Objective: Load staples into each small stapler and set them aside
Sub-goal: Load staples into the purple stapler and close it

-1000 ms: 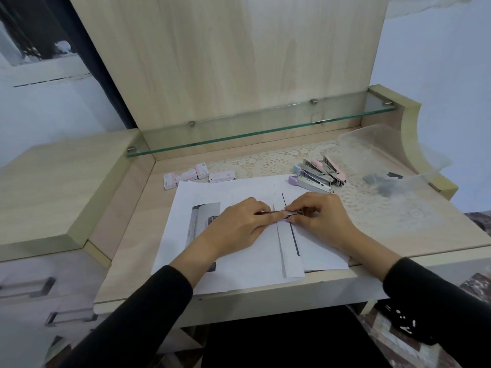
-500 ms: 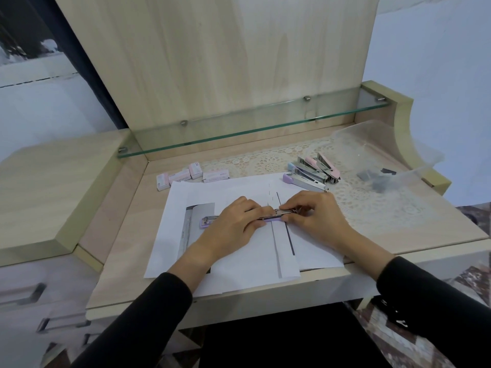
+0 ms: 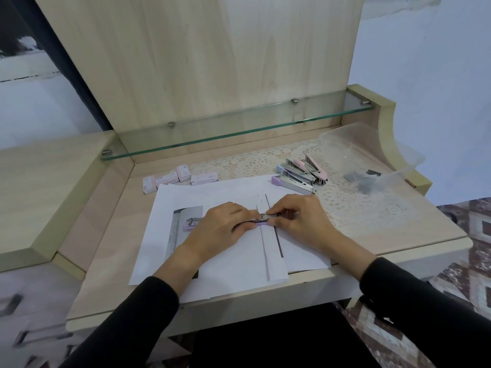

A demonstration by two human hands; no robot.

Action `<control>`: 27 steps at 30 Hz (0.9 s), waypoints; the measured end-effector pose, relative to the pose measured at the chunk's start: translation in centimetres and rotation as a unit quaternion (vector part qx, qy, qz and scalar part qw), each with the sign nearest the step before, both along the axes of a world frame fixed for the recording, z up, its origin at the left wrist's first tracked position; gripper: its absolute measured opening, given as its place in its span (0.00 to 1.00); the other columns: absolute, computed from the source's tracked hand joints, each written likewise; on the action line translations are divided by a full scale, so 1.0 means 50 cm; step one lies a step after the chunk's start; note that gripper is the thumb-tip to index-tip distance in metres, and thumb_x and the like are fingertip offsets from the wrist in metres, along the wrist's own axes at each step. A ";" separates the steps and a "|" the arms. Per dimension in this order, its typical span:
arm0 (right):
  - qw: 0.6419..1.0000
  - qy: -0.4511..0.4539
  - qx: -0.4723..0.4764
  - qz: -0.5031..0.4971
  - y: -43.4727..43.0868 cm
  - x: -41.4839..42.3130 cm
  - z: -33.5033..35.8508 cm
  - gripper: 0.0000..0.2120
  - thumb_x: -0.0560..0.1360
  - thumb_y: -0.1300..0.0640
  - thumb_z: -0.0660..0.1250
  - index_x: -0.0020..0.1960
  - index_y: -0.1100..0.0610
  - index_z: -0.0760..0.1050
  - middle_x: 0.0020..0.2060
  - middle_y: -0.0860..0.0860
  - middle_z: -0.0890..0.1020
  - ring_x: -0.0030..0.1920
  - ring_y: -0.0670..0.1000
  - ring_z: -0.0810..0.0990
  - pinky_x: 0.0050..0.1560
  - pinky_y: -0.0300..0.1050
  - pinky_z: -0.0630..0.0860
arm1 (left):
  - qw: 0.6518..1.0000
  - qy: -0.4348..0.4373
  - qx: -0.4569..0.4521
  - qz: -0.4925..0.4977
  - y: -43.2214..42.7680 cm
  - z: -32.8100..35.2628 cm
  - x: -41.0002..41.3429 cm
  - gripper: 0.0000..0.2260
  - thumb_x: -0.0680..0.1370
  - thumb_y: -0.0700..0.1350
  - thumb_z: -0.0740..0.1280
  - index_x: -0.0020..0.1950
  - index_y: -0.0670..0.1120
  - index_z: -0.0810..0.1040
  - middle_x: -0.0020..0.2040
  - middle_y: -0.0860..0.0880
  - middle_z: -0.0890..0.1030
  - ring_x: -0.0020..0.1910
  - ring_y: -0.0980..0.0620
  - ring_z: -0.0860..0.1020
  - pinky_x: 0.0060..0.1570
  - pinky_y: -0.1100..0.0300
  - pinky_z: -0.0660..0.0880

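Stapler (image 3: 263, 218), lilac with a metal top, lies lengthwise left to right on white sheets of paper (image 3: 231, 192) in the middle of the surface (image 3: 127, 224). The left hand (image 3: 223, 227) curls over its middle (only the lilac end shows at the left), and the right hand (image 3: 300, 221) pinches its right part between thumb and fingers. Farther right, on a lace mat (image 3: 358, 208), lies a pile of pastel staplers (image 3: 300, 175), with a clear plastic tray (image 3: 372, 144) just beyond. Small staple boxes (image 3: 170, 179) sit at the far left, under a glass shelf (image 3: 239, 128).
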State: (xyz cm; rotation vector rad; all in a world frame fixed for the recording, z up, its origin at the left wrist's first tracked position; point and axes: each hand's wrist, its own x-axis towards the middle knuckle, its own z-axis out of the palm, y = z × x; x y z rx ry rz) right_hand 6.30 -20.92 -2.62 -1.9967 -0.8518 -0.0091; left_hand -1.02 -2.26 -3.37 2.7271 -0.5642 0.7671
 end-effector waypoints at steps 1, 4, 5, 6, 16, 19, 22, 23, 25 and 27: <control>1.000 0.002 0.001 0.000 0.000 0.000 0.000 0.05 0.65 0.61 0.75 0.41 0.58 0.83 0.34 0.48 0.81 0.33 0.39 0.74 0.35 0.29 0.68 | 1.000 0.007 0.005 -0.003 0.001 0.006 0.001 0.11 0.74 0.47 0.64 0.49 0.42 0.82 0.40 0.47 0.83 0.38 0.51 0.79 0.38 0.62 0.74; 1.000 0.011 0.003 -0.002 -0.001 0.003 -0.002 0.05 0.65 0.62 0.75 0.40 0.57 0.83 0.34 0.50 0.82 0.33 0.40 0.74 0.34 0.29 0.67 | 0.999 0.024 0.023 -0.015 0.005 0.024 0.002 0.12 0.73 0.49 0.65 0.49 0.43 0.81 0.40 0.48 0.81 0.35 0.51 0.78 0.34 0.64 0.75; 1.000 0.014 0.004 -0.002 -0.001 0.004 -0.003 0.05 0.65 0.62 0.75 0.40 0.57 0.83 0.35 0.51 0.83 0.33 0.40 0.73 0.34 0.29 0.67 | 0.999 0.025 0.024 -0.018 0.007 0.028 0.000 0.12 0.73 0.49 0.65 0.49 0.43 0.80 0.40 0.48 0.81 0.35 0.52 0.78 0.34 0.65 0.74; 1.000 0.017 0.004 -0.001 -0.001 0.005 -0.003 0.05 0.65 0.62 0.75 0.40 0.57 0.83 0.35 0.51 0.83 0.33 0.40 0.73 0.34 0.29 0.67 | 0.999 0.028 0.018 -0.019 0.009 0.029 -0.003 0.12 0.73 0.49 0.65 0.49 0.43 0.80 0.40 0.48 0.81 0.36 0.54 0.77 0.35 0.64 0.75; 1.000 0.023 0.013 -0.016 -0.004 0.006 -0.004 0.04 0.65 0.62 0.74 0.40 0.56 0.83 0.34 0.48 0.82 0.34 0.45 0.74 0.36 0.31 0.68 | 0.977 -0.046 -0.195 0.074 0.006 0.011 -0.044 0.07 0.72 0.49 0.68 0.42 0.46 0.76 0.40 0.52 0.82 0.39 0.58 0.80 0.41 0.67 0.77; 1.000 -0.003 0.003 -0.012 -0.004 0.006 -0.001 0.05 0.65 0.62 0.75 0.41 0.56 0.83 0.35 0.47 0.82 0.37 0.49 0.77 0.38 0.33 0.70 | 0.975 -0.025 -0.205 0.086 -0.002 0.018 -0.054 0.08 0.71 0.48 0.69 0.46 0.52 0.72 0.38 0.57 0.79 0.40 0.61 0.79 0.42 0.67 0.77; 1.000 -0.029 -0.003 -0.003 -0.005 0.002 0.003 0.05 0.65 0.62 0.74 0.41 0.57 0.83 0.36 0.48 0.83 0.36 0.48 0.77 0.41 0.34 0.71 | 0.974 0.023 -0.195 0.116 -0.005 0.022 -0.053 0.12 0.69 0.49 0.72 0.50 0.50 0.74 0.42 0.57 0.79 0.42 0.60 0.79 0.43 0.66 0.76; 0.999 -0.038 -0.005 -0.003 -0.005 0.002 0.003 0.06 0.65 0.63 0.74 0.42 0.57 0.83 0.37 0.48 0.83 0.36 0.47 0.77 0.42 0.33 0.71 | 0.976 0.036 -0.169 0.129 -0.003 0.018 -0.049 0.14 0.69 0.50 0.73 0.51 0.49 0.77 0.44 0.56 0.80 0.41 0.60 0.78 0.44 0.63 0.77; 0.999 -0.050 0.006 -0.006 -0.006 0.001 0.002 0.08 0.65 0.64 0.74 0.43 0.58 0.83 0.37 0.48 0.83 0.35 0.45 0.76 0.42 0.31 0.71 | 0.979 0.039 -0.128 0.155 -0.002 0.007 -0.046 0.15 0.69 0.52 0.71 0.52 0.45 0.80 0.46 0.51 0.82 0.42 0.54 0.79 0.45 0.56 0.77; 0.997 -0.070 0.023 0.002 -0.007 0.003 -0.003 0.08 0.65 0.67 0.73 0.41 0.57 0.82 0.36 0.49 0.83 0.36 0.47 0.76 0.40 0.32 0.71 | 0.978 0.015 -0.114 0.172 -0.003 -0.004 -0.044 0.18 0.70 0.57 0.66 0.48 0.44 0.82 0.42 0.49 0.83 0.40 0.50 0.80 0.42 0.55 0.78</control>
